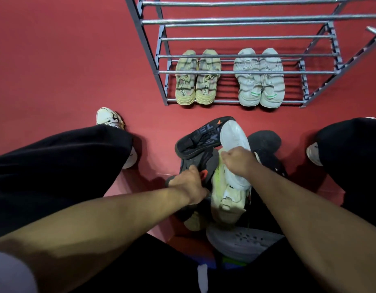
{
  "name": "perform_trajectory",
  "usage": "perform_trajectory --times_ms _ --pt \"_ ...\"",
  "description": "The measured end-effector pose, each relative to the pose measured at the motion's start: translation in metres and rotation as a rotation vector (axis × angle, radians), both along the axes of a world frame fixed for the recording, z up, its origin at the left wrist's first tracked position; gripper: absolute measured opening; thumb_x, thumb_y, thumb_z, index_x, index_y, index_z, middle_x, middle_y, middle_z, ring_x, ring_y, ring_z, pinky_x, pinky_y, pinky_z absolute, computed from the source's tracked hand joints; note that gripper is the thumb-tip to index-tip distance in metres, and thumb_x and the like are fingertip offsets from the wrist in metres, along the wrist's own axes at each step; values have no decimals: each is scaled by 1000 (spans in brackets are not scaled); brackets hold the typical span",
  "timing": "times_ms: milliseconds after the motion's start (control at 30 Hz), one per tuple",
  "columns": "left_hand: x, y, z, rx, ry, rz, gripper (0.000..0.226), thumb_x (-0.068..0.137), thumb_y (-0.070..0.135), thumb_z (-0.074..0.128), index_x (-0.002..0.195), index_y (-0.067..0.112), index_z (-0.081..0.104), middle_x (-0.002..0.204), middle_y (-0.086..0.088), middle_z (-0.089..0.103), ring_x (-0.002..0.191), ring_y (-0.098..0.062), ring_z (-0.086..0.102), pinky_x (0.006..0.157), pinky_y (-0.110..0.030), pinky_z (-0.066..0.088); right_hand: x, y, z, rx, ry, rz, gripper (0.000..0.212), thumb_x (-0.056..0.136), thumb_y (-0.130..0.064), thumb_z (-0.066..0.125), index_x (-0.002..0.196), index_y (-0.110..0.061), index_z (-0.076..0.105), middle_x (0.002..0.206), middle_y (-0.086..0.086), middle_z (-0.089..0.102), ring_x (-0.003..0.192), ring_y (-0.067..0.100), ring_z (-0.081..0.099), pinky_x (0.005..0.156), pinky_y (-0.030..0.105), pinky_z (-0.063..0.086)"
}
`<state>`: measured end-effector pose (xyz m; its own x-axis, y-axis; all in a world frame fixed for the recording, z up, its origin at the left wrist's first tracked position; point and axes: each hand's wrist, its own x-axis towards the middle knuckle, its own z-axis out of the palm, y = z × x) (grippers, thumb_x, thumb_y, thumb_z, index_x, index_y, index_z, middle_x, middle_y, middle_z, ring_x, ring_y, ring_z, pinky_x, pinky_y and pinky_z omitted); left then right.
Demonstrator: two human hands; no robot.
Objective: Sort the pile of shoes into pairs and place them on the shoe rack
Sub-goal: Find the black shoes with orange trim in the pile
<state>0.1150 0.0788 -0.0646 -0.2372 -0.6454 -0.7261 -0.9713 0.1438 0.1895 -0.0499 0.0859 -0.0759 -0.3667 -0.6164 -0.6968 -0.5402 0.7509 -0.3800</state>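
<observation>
A pile of shoes lies on the red floor between my knees. My right hand (238, 160) grips a white shoe (233, 138), sole up, over a cream and neon-green shoe (225, 199). My left hand (190, 183) holds a dark grey shoe with an orange mark (206, 163). A black shoe, sole up with an orange mark (200, 135), lies at the pile's far side. A black shoe (266, 144) sits to the right, and a grey perforated clog (242, 242) lies nearest me. The metal shoe rack (225, 71) stands ahead, its lowest shelf holding a yellowish pair (196, 81) and a pale grey pair (260, 81).
My legs in black trousers flank the pile, left knee (56, 170) and right knee (352, 157). A worn white sneaker (108, 118) shows beyond the left leg. The rack's upper shelves (246, 21) hold nothing. Red floor spreads left of the rack.
</observation>
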Motion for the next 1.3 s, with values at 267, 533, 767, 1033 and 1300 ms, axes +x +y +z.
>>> perform_trajectory --times_ms 267,533,767,1033,1300 --pt "-13 1 22 -106 236 -112 37 77 37 63 106 22 45 109 -7 66 104 -31 62 74 -33 42 22 2 -3 145 -515 -483 39 87 -27 65 118 -4 57 87 12 64 63 20 66 60 31 60" --pt "8 -79 -11 -257 332 424 14 94 26 46 96 18 57 105 -10 69 101 -30 64 87 -34 47 -28 -2 -17 -287 -300 -593 41 64 -15 71 93 -23 44 89 14 60 77 27 62 70 41 56" --pt "16 -52 -69 68 55 114 46 92 29 51 135 12 46 140 -12 52 129 -30 50 106 -36 39 -38 2 -29 -374 -164 -618 33 81 -22 67 83 -36 38 98 12 68 84 32 68 79 49 57" --pt "4 -58 -90 178 40 125 52 89 41 61 132 12 56 133 -13 59 119 -28 58 98 -33 46 -41 1 -43 -180 -51 -454 50 81 -36 69 118 -8 51 99 3 60 96 24 62 84 31 47" --pt "10 -65 -72 352 -152 35 56 91 40 59 137 9 52 142 -6 52 127 -23 53 102 -30 40 -46 4 -56 -65 -146 -309 51 66 -28 72 114 -11 60 101 9 70 92 29 67 86 42 56"
